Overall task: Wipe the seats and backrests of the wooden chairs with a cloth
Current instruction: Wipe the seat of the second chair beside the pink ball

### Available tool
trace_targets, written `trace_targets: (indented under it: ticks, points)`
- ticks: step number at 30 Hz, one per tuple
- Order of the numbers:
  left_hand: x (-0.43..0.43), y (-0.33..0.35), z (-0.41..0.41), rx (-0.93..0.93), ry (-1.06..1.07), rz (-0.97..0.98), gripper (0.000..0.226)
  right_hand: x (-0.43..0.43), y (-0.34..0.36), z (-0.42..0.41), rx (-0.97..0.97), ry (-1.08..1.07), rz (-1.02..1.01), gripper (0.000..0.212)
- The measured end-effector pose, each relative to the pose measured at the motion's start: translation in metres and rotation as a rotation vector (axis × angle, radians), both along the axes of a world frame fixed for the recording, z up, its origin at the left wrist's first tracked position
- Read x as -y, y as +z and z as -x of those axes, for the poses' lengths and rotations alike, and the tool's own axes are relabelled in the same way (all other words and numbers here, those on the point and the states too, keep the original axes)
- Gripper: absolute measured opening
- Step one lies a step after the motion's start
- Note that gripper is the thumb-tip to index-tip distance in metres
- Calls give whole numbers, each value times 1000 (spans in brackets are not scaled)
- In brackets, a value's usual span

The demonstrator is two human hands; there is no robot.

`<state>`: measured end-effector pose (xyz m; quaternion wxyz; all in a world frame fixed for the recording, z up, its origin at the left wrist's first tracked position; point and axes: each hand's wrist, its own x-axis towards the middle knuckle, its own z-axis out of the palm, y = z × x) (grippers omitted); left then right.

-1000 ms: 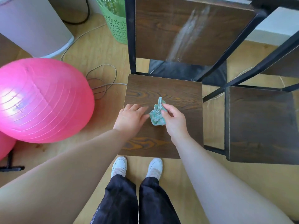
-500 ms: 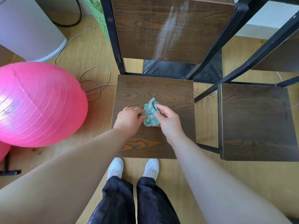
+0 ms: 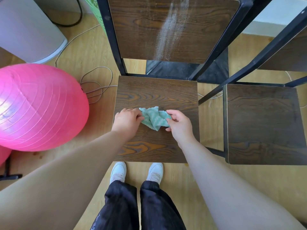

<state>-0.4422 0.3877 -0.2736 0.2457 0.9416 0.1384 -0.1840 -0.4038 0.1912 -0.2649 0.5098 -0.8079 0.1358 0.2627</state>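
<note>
Over chair seat (image 3: 157, 90): left hand (image 3: 127, 120) pinches green cloth (image 3: 153, 118) at left edge, right hand (image 3: 180, 124) pinches right edge; cloth stretched between. White streak on backrest (image 3: 141, 30).

No text, label, brand, number or sign can be read; the only possible trace is a faint pale mark low on the left leg of the loose black fabric trousers (image 3: 122, 206), near the bottom edge of the view; it is too small and blurred to tell whether it is lettering.
</note>
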Motion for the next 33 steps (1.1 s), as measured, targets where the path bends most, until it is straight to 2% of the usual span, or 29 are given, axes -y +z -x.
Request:
trace_targets:
  ticks: [5,6,9,12,14,17,20,24,28,31,33]
  points:
    - [3,2,0,-2,-8,-2,20,-5,-1,5,-1,260,50,22]
    - [4,3,0,0,-10,-2,19,-8,-1,7,8,329,97,23]
    - [4,4,0,-9,-1,10,18,-14,-3,9,8,481,237,42]
    - [0,5,1,-26,14,21,16,-15,-7,10,72,590,336,32]
    - [-3,8,2,-40,20,14,16,-13,-9,11,129,570,364,16]
    - [-9,13,5,-52,72,44,10,-7,-4,11,155,463,348,5]
    - [-15,20,10,-47,119,112,14,0,5,9,191,369,344,1]
    - [-25,28,13,-55,54,83,20,10,15,5,246,297,347,1]
    - [-33,38,14,-90,-16,111,23,17,26,2,213,204,283,7]
    - [-36,50,14,-155,30,205,23,20,38,2,132,207,149,29]
    - [-38,56,14,-191,88,258,28,22,43,3,128,244,139,35]
